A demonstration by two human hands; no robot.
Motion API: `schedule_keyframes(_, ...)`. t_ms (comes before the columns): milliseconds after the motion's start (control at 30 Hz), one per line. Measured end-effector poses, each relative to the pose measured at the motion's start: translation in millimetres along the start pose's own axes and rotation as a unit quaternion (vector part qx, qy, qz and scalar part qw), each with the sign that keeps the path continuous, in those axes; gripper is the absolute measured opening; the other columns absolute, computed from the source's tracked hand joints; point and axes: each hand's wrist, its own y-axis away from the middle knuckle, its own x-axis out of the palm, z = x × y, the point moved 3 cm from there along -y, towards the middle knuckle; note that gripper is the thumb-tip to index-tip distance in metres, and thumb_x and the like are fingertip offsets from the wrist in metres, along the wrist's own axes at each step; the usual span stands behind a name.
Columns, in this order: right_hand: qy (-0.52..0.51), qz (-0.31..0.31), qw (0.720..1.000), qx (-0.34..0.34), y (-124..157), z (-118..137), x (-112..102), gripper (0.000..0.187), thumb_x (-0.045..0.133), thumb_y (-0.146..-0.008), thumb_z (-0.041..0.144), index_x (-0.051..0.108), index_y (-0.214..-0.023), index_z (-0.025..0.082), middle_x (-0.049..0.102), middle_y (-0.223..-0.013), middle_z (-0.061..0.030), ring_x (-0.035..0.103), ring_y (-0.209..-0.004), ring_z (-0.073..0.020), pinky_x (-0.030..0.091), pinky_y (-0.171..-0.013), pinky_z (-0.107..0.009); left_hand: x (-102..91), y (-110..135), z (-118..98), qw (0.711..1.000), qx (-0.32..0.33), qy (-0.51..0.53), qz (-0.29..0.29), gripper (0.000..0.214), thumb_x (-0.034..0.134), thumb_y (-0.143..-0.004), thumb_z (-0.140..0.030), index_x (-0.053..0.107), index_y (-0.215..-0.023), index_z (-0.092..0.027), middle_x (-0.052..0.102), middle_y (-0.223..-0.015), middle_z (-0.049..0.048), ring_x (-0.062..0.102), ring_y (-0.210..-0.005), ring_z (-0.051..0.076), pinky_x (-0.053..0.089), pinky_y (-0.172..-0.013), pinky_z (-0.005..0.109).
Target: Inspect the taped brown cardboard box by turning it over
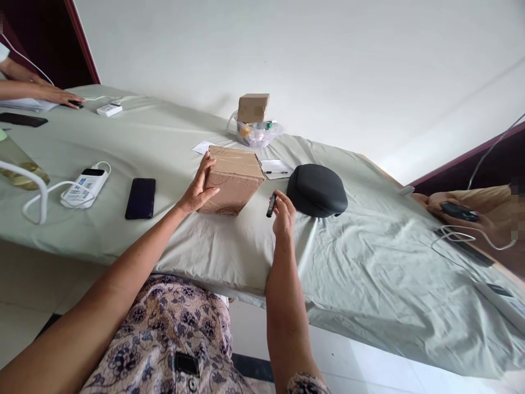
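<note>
My left hand (199, 189) grips the left side of a brown cardboard box (235, 189), thumb on the near face and fingers at the top edge. The box is tilted, and thin dark curved lines show on its faces. In my right hand (284, 210) is a short black marker (271, 206), pinched between thumb and fingers, pointing down and a little apart from the box. Just right of that hand lies a black rounded zip case (318, 189).
Behind the box, a clear plastic basket (258, 137) holds small items and a smaller cardboard box (253, 108). Paper with a pen (275, 172) lies near it. Leftward are a phone (140, 198), a power strip (84, 189) and a bottle (20, 161). Other people's hands (53, 94) work at both ends.
</note>
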Motion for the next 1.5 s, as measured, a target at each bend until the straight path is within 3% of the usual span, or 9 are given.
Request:
schedule_keyframes(100, -0.083, -0.007, 0.993, -0.08, 14, 29, 13, 0.052, 0.059, -0.081, 0.049, 0.062, -0.126, 0.023, 0.067, -0.102, -0.0063, 0.066, -0.092, -0.0192, 0.055, -0.083, -0.034, 0.5, 1, -1, 1.0, -0.017, 0.018, 0.001, 0.085, 0.077, -0.075, -0.065, 0.045, -0.144, -0.029, 0.018, -0.171, 0.0109, 0.008, -0.161, 0.035, 0.013, -0.131, 0.056)
schedule_keyframes(300, -0.053, -0.123, 0.953, -0.272, 61, 80, 29, 0.036, 0.052, -0.095, 0.051, 0.059, -0.118, 0.024, 0.062, -0.091, -0.0037, 0.067, -0.084, -0.0201, 0.057, -0.086, -0.04, 0.8, 2, 0, 0.999, 0.036, -0.016, 0.031, 0.08, 0.07, -0.086, -0.06, 0.036, -0.152, -0.029, 0.009, -0.173, 0.0102, 0.006, -0.161, 0.032, 0.014, -0.131, 0.054)
schedule_keyframes(467, -0.016, -0.022, 0.923, -0.384, 76, 92, 48, 0.022, 0.059, -0.096, 0.04, 0.064, -0.113, 0.026, 0.068, -0.101, -0.0031, 0.07, -0.092, -0.0202, 0.056, -0.088, -0.038, -0.6, 1, 2, 0.991, 0.099, -0.068, 0.056, 0.079, 0.062, -0.093, -0.056, 0.024, -0.157, -0.032, 0.003, -0.174, 0.0122, 0.004, -0.161, 0.031, 0.013, -0.131, 0.053)
schedule_keyframes(767, 0.086, 0.031, 0.931, -0.353, 70, 83, 49, 0.021, 0.057, -0.097, 0.039, 0.068, -0.104, 0.023, 0.073, -0.095, -0.0048, 0.07, -0.088, -0.0204, 0.057, -0.084, -0.037, -2.2, 1, 1, 0.989, 0.097, -0.094, 0.055, 0.079, 0.06, -0.094, -0.057, 0.02, -0.158, -0.033, 0.003, -0.173, 0.0132, 0.004, -0.161, 0.032, 0.015, -0.131, 0.053)
schedule_keyframes(900, 0.058, -0.048, 0.943, -0.326, 65, 75, 37, 0.02, 0.057, -0.097, 0.038, 0.068, -0.1, 0.021, 0.071, -0.091, -0.0036, 0.069, -0.081, -0.0187, 0.056, -0.081, -0.036, -2.5, 1, 3, 0.99, 0.089, -0.089, 0.056, 0.079, 0.059, -0.094, -0.058, 0.02, -0.158, -0.034, 0.002, -0.174, 0.0123, 0.003, -0.161, 0.031, 0.013, -0.131, 0.053)
schedule_keyframes(1000, 0.028, -0.118, 0.938, -0.326, 62, 76, 32, 0.021, 0.055, -0.098, 0.038, 0.066, -0.106, 0.022, 0.07, -0.1, -0.0049, 0.07, -0.091, -0.0195, 0.057, -0.087, -0.038, -1.9, 2, 3, 0.991, 0.087, -0.091, 0.055, 0.08, 0.058, -0.094, -0.061, 0.019, -0.158, -0.034, 0.003, -0.174, 0.012, 0.003, -0.161, 0.031, 0.014, -0.131, 0.054)
schedule_keyframes(1200, 0.071, -0.051, 0.92, -0.382, 62, 79, 41, 0.026, 0.054, -0.096, 0.042, 0.065, -0.113, 0.024, 0.069, -0.11, -0.0077, 0.068, -0.105, -0.0227, 0.055, -0.097, -0.043, -2.4, 2, 0, 0.991, 0.083, -0.089, 0.058, 0.082, 0.059, -0.094, -0.057, 0.016, -0.16, -0.034, 0.001, -0.174, 0.0111, 0.003, -0.161, 0.031, 0.011, -0.131, 0.053)
schedule_keyframes(1333, 0.124, -0.153, 0.934, -0.298, 42, 54, 25, 0.029, 0.048, -0.099, 0.036, 0.063, -0.119, 0.021, 0.068, -0.112, -0.0091, 0.066, -0.104, -0.022, 0.053, -0.097, -0.041, -1.6, 6, 1, 0.991, 0.069, -0.093, 0.066, 0.087, 0.057, -0.096, -0.054, 0.005, -0.163, -0.035, -0.005, -0.174, 0.0093, -0.001, -0.161, 0.03, 0.008, -0.132, 0.051)
schedule_keyframes(1500, 0.333, -0.035, 0.929, -0.156, 18, 21, 15, 0.041, 0.042, -0.091, 0.015, 0.063, -0.126, 0.015, 0.07, -0.112, -0.0136, 0.062, -0.108, -0.0256, 0.048, -0.101, -0.042, -0.1, 15, 8, 0.994, 0.04, -0.091, 0.05, 0.088, 0.051, -0.099, -0.053, -0.004, -0.164, -0.032, -0.003, -0.174, 0.0094, 0.002, -0.161, 0.027, 0.007, -0.133, 0.047)
